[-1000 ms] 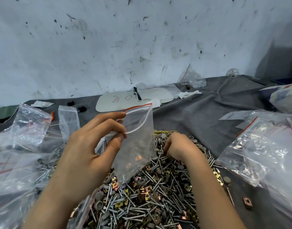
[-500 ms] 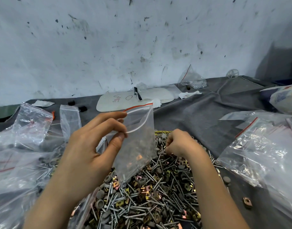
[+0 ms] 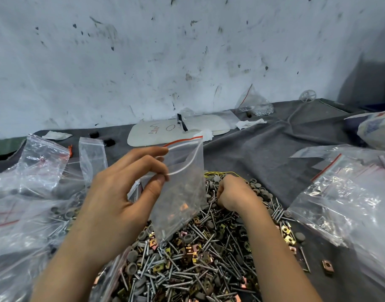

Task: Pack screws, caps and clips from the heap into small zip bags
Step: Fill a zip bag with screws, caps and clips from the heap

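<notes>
A heap (image 3: 193, 258) of silver screws, grey caps and brass-coloured clips covers the grey cloth in front of me. My left hand (image 3: 121, 192) pinches the mouth of a small clear zip bag (image 3: 183, 188) with a red strip, between thumb and fingers. The bag hangs open above the heap, and a clip and a screw show inside it. My right hand (image 3: 235, 194) sits curled on the far part of the heap, just right of the bag, fingers down among caps and screws. What its fingers hold is hidden.
Crumpled clear zip bags lie at the left (image 3: 34, 192) and at the right (image 3: 348, 197). A white board (image 3: 178, 131) with red writing lies by the wall, and a bag with small metal parts (image 3: 254, 105) stands behind it. A loose clip (image 3: 327, 267) rests at the right.
My right hand has shifted a little farther over the heap, fingers still digging among the parts. My left hand and the bag have stayed nearly in place.
</notes>
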Available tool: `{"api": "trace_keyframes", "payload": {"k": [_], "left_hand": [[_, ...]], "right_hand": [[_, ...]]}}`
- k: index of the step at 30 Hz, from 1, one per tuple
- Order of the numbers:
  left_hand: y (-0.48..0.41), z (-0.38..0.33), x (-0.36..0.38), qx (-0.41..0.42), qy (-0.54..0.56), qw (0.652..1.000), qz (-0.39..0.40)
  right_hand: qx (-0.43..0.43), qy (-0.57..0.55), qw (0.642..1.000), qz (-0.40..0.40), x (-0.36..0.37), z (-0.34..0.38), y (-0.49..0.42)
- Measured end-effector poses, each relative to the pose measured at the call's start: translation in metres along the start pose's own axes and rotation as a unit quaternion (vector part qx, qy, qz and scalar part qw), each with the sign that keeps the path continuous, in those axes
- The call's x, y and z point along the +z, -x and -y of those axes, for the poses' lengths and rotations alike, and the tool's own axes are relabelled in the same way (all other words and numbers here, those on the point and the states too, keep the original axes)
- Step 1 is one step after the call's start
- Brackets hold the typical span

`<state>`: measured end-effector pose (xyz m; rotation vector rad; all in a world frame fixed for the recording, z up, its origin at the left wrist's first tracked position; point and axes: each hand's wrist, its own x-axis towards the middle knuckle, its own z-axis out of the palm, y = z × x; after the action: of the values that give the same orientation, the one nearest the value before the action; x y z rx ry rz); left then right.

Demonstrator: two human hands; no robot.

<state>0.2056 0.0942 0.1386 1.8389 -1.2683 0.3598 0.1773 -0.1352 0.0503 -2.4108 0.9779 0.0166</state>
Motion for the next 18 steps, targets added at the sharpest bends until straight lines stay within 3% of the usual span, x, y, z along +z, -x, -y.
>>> {"api": "trace_keyframes", "payload": {"k": [4, 6, 7, 9, 10, 12, 15, 18], "left_hand": [[0.000, 0.000, -0.001, -0.001, -0.002, 1.000, -0.001], [0.000, -0.001, 0.000, 0.000, -0.001, 1.000, -0.002], [0.000, -0.002, 0.001, 0.003, -0.001, 1.000, -0.002], [0.000, -0.003, 0.002, 0.010, -0.008, 1.000, -0.001], [0.000, -0.003, 0.002, 0.012, -0.013, 1.000, -0.001], [0.000, -0.004, 0.003, 0.014, -0.018, 1.000, 0.001], [0.000, -0.005, 0.004, 0.019, -0.017, 1.000, 0.001], [0.000, -0.006, 0.005, 0.023, -0.024, 0.999, 0.004]], "right_hand": [[-0.004, -0.033, 0.998, -0.052, -0.015, -0.002, 0.006], [-0.050, -0.152, 0.981, -0.109, -0.032, 0.001, 0.014], [-0.093, -0.250, 0.955, -0.129, -0.041, 0.005, 0.021], [-0.199, -0.448, 0.861, -0.133, -0.059, 0.017, 0.041], [-0.253, -0.502, 0.817, -0.127, -0.066, 0.022, 0.051], [-0.341, -0.523, 0.771, -0.124, -0.074, 0.033, 0.068], [-0.398, -0.503, 0.754, -0.142, -0.078, 0.045, 0.086], [-0.392, -0.439, 0.796, -0.139, -0.075, 0.051, 0.092]]}}
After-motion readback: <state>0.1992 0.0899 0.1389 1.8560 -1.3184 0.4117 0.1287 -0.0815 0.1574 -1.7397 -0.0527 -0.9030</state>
